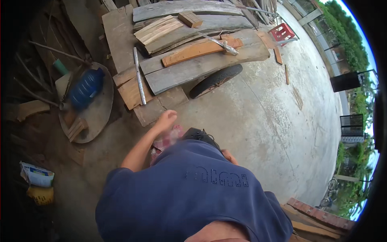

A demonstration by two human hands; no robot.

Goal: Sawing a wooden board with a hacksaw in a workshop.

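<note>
My left hand [166, 120] is in front of me with its fingers curled in. Whether anything is inside them is hidden. It hovers just short of the near end of a wood stack, close to a silver metal bar [140, 76] lying across the boards. Below my left forearm is a pink-and-white checked cloth [168, 138]. My right hand [229, 157] shows only in part past my dark blue shirt, near my waist; its fingers are hidden. On the stack, a wide grey plank [201, 64] carries a reddish-brown board [193, 53].
A rubber-tyred wheel [216, 81] pokes out beneath the planks. To the left, a large blue water bottle [86, 88] lies on a round board [96, 123] with wood offcuts. Bags [38, 175] sit at far left. A red plastic crate [281, 34] stands on concrete at far right.
</note>
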